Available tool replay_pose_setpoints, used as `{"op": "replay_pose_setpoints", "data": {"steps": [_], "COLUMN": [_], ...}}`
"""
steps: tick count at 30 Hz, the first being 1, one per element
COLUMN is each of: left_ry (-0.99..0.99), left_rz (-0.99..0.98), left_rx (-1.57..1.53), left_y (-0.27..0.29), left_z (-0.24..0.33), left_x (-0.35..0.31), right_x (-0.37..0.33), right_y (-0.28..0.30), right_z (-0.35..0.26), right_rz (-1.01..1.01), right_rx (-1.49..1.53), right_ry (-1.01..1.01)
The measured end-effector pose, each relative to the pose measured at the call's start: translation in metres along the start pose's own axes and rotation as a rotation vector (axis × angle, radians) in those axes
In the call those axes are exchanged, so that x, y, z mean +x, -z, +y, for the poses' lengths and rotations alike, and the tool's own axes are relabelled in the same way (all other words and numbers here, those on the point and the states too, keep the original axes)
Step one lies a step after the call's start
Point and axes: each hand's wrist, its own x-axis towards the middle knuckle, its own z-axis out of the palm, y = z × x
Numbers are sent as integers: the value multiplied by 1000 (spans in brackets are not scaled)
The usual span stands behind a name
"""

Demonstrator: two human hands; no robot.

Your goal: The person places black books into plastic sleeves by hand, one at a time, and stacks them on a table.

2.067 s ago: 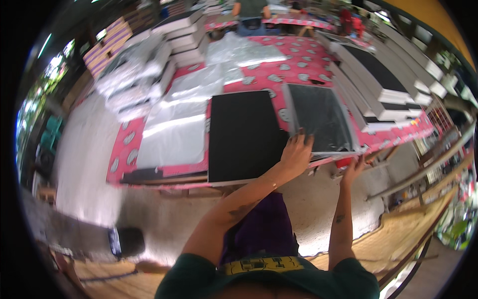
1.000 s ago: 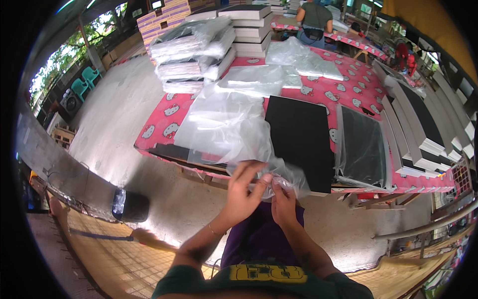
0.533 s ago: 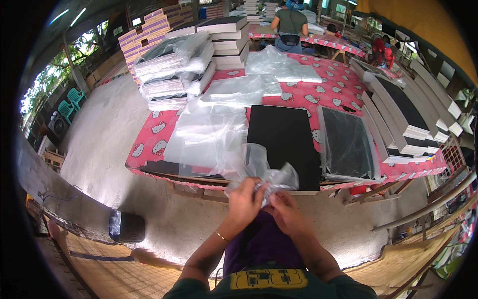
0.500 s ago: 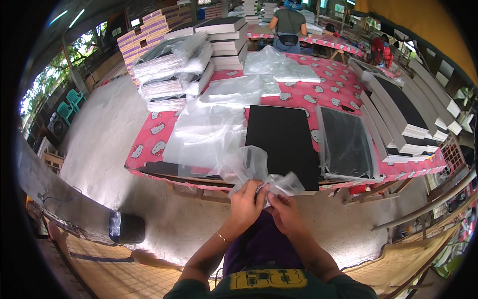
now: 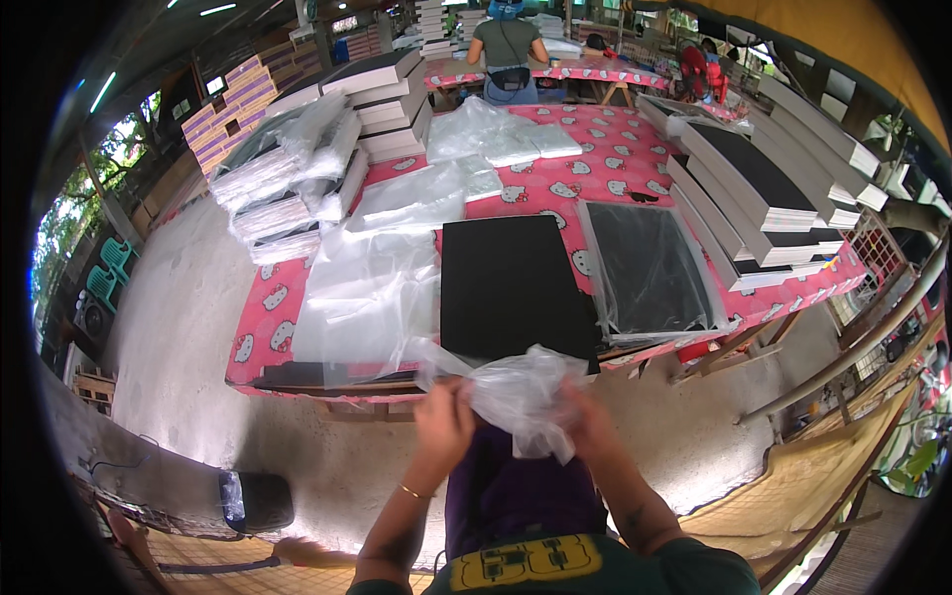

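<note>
A crumpled clear plastic bag (image 5: 526,392) is spread between my hands at the table's front edge. My left hand (image 5: 444,416) pinches its left side. My right hand (image 5: 592,421), somewhat smeared by motion, grips the right side. Just beyond the bag a flat black board or book (image 5: 511,283) lies on the table, its near edge partly covered by the plastic. Left of it is a pile of flat clear plastic bags (image 5: 367,297). To its right lies a black book in clear plastic (image 5: 650,268).
The table has a pink patterned cloth (image 5: 625,159). Thick black-topped stacks (image 5: 754,188) stand at its right, plastic-wrapped stacks (image 5: 288,178) at its left. More plastic bags (image 5: 496,134) lie farther back. A person (image 5: 508,50) stands at another table. A black bin (image 5: 263,501) is on the floor.
My hands, close together before, have moved apart, stretching the bag's opening between them. The bag has come away from the pile at left. My view has shifted a little to the right.
</note>
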Motion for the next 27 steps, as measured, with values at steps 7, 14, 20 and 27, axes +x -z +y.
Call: {"op": "replay_pose_setpoints", "data": {"steps": [7,14,20,27], "left_ry": [217,-37,-148,142], "left_rz": [-275,-492,-55,-589], "left_rx": [-182,-259,636,-870], "left_y": [62,41,45,91], "left_z": [-20,29,-17,-50], "left_x": [72,148,153,95], "right_x": [16,91,67,42], "right_y": [-58,-109,-141,-31], "right_z": [-59,-116,-122,-138], "right_rz": [-422,247,417,-488], "right_rx": [-1453,-2872,-2452,-1513], "right_ry": [348,368,952,1]}}
